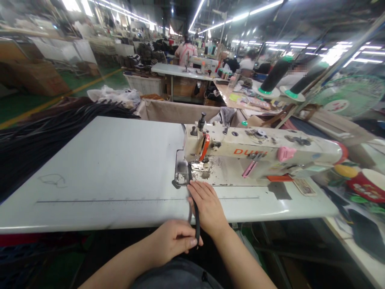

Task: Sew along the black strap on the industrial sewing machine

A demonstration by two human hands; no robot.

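A narrow black strip (pixel 197 222) runs from the needle area of the white sewing machine (pixel 222 146) down over the table's front edge. My left hand (pixel 177 240) pinches its lower end between thumb and fingers, just in front of the edge. Farther up, my right hand (pixel 207 206) lies over the strip on the tabletop, fingers together and pointing toward the machine; the strip passes along its left side, and the thumb is mostly hidden. The machine's needle and presser foot are partly hidden behind the orange guard (pixel 205 147).
The white table (pixel 120 160) carries a printed ruler line. Many black strips (pixel 60 128) hang at the left. Behind the machine is a cloth-lined bin (pixel 177 111). Thread cones (pixel 275 76) and a green fan (pixel 351 96) stand right. A person (pixel 185 52) sits farther back.
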